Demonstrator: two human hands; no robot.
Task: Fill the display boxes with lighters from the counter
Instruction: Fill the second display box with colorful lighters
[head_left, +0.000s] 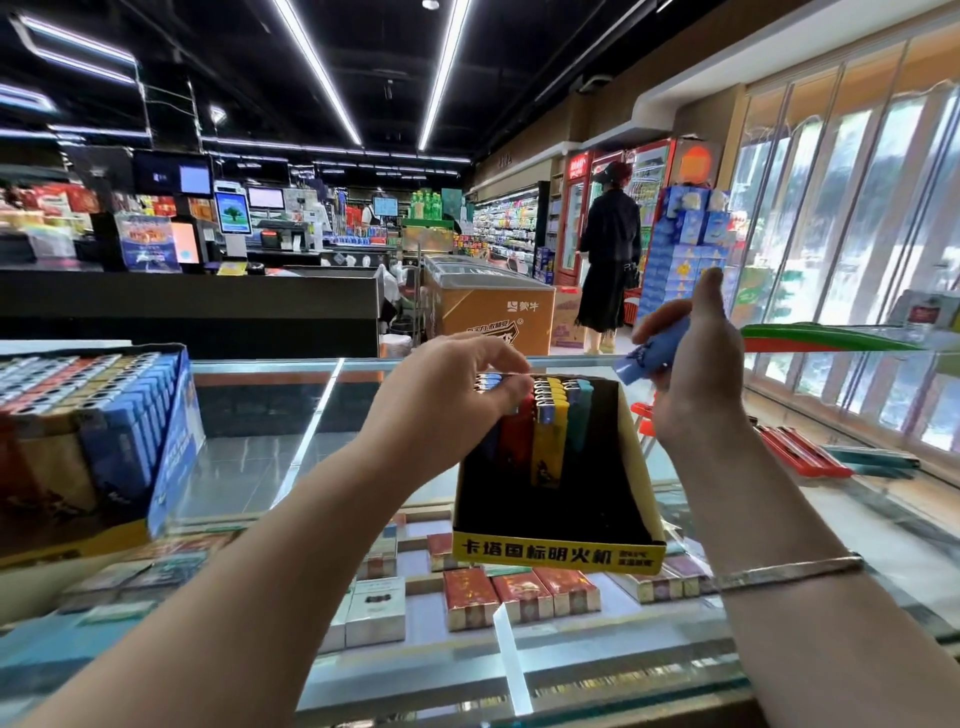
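Observation:
A black display box (558, 551) with a yellow front band stands on the glass counter, partly filled with upright red, yellow and teal lighters (548, 441). My left hand (447, 395) reaches over the box's far left corner and pinches the metal tops of lighters there. To the right of the box, my right hand (696, 374) is raised and grips a blue lighter (657, 351) in its palm. Loose red and teal lighters (831, 457) lie on the counter at the right.
A full display box (171, 457) of blue, tan and red lighters stands at the left. Cigarette packs (519, 597) show under the glass countertop (260, 457). A person in black (610, 260) stands far back by the coolers.

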